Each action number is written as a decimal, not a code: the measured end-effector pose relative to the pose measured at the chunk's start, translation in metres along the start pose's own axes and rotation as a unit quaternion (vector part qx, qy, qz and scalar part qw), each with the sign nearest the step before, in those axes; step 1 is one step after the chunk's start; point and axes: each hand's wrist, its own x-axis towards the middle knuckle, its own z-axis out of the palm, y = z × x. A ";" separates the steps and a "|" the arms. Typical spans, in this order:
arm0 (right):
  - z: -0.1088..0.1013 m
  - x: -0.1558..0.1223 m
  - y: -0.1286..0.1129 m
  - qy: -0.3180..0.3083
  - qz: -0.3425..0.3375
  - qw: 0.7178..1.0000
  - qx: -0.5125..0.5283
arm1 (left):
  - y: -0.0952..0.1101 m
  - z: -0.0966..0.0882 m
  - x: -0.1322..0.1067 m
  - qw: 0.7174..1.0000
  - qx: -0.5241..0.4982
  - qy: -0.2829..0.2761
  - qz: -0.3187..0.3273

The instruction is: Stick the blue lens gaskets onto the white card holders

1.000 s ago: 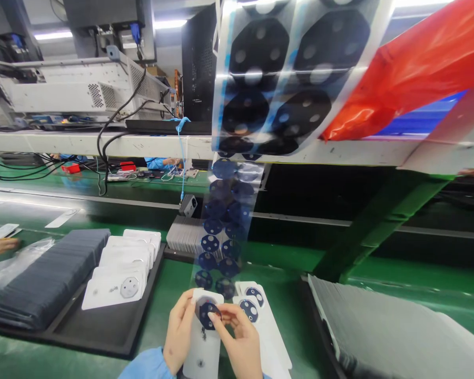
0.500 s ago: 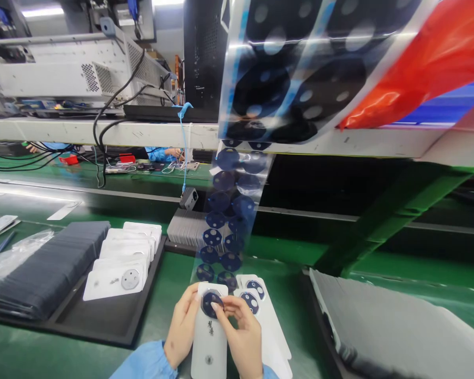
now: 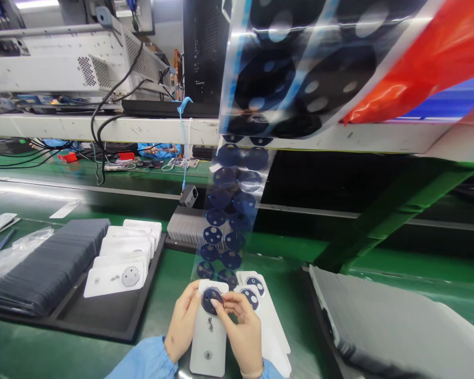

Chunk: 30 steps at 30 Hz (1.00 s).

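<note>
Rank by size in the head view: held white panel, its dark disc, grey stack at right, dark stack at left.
1. Grey stack
2. Dark stack
3. White panel
4. Dark disc, partly behind the right hand

Light-blue sleeves (image 3: 144,360), their cuffs (image 3: 169,351) apparently gathered.

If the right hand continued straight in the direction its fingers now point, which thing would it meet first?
The right hand would first meet the dark round piece on the white panel, which it seems to touch, though depth is unclear.
</note>
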 end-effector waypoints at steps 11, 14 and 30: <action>-0.001 -0.001 0.004 -0.004 0.002 1.000 0.003 | -0.005 -0.002 0.003 1.000 0.004 0.008 0.005; 0.000 0.000 0.006 0.004 0.000 1.000 0.002 | -0.008 -0.003 0.003 1.000 0.002 -0.002 0.010; 0.000 0.001 0.007 0.008 -0.002 1.000 -0.004 | -0.005 -0.001 0.003 1.000 -0.003 -0.011 0.006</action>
